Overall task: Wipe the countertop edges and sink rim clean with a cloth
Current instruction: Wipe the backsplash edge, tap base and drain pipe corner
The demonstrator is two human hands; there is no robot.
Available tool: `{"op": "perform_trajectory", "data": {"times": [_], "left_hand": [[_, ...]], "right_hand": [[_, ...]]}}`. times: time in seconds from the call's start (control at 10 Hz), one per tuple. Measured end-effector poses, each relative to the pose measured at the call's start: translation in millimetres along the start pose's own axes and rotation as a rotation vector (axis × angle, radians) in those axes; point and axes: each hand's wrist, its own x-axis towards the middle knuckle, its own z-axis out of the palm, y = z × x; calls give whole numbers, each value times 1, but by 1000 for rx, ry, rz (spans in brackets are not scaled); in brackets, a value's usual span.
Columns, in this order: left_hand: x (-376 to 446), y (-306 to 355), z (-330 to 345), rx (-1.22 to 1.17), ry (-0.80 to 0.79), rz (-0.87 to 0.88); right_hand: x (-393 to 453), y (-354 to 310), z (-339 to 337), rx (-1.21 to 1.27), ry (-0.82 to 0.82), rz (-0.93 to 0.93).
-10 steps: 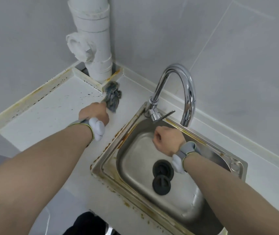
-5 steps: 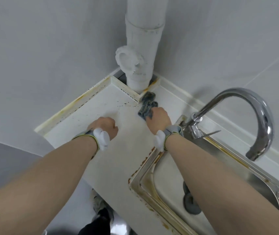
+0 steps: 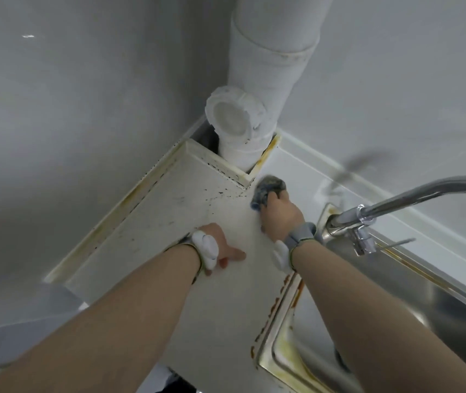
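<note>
Since half a second ago, the cloth (image 3: pixel 269 192) has been shifted slightly right along the counter (image 3: pixel 169 222), away from the notch edge, and is now pressed down just beside the corner under the pipe (image 3: pixel 268 89). It is gripped by the right hand (image 3: pixel 281 215), whose fingers are curled over the wad. The left hand (image 3: pixel 220 245), fisted before, is now laid flat on the counter, its fingers spread and relaxed, nothing held. The view has been brought closer to the corner. The sink (image 3: pixel 288 361) is seen at lower right, its rim stained with rust and yellow; a dark shape in the basin is largely hidden by the right forearm. The tap (image 3: pixel 373 214) reaches over it.
</note>
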Motion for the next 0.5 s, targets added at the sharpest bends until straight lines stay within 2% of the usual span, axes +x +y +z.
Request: {"op": "perform_trajectory", "data": {"times": [0.2,0.3,0.4,0.5], "left_hand": [[9,0,-8,-167,-154,14],[8,1,-7,-184,-176,-10],[9,4,-4,-208,-167,-23],[20,-1,-1,-262,-73,-33]], "right_hand": [[28,11,-24,193,60,297],[50,16,-43,238,49,336],[71,23,-60,243,34,289],[84,25,-69,197,95,208]]}}
